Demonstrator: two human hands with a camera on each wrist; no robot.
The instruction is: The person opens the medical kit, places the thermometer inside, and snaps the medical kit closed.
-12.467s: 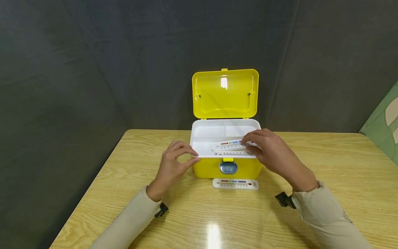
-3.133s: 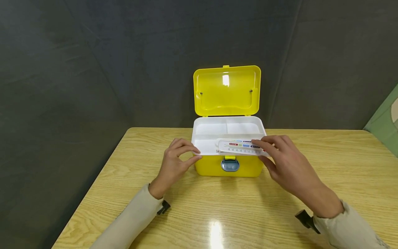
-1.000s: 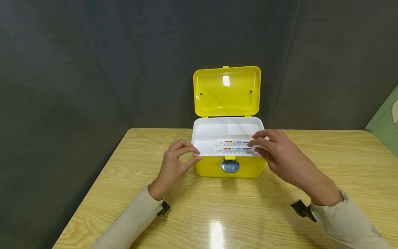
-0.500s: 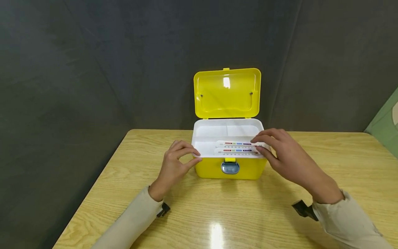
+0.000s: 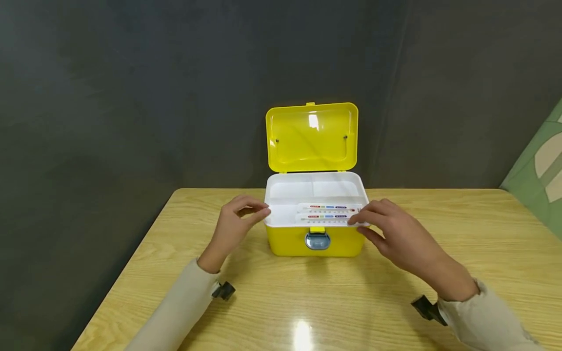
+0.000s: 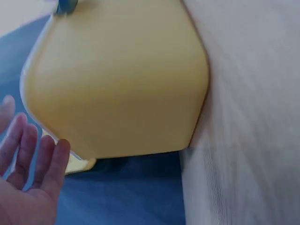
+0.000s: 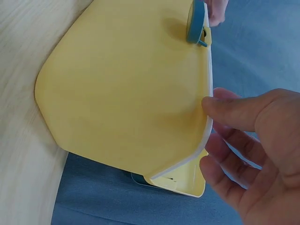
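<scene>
An open yellow storage box (image 5: 285, 241) with a grey front latch (image 5: 317, 241) stands on the wooden table. In the front compartment of its white tray (image 5: 281, 214) lie white thermometers, a rear one (image 5: 325, 208) and a front one (image 5: 322, 218), side by side with coloured strips facing up. My left hand (image 5: 239, 224) is at the box's left rim, with its fingers spread and holding nothing in the left wrist view. At the right front corner is my right hand (image 5: 395, 236), its thumb against the outside of the rim and its fingertips over the front thermometer's right end, which they partly hide.
The yellow lid (image 5: 311, 139) is raised behind the tray. A dark cloth wall (image 5: 175, 97) rises behind the table (image 5: 281, 302). At the far right stands a green patterned panel (image 5: 540, 165).
The thermometer that lay on the table 12.5 s ago is gone from there. Since 0.5 s ago my left hand has moved off the rim and my right hand from the thermometers' ends to the front corner.
</scene>
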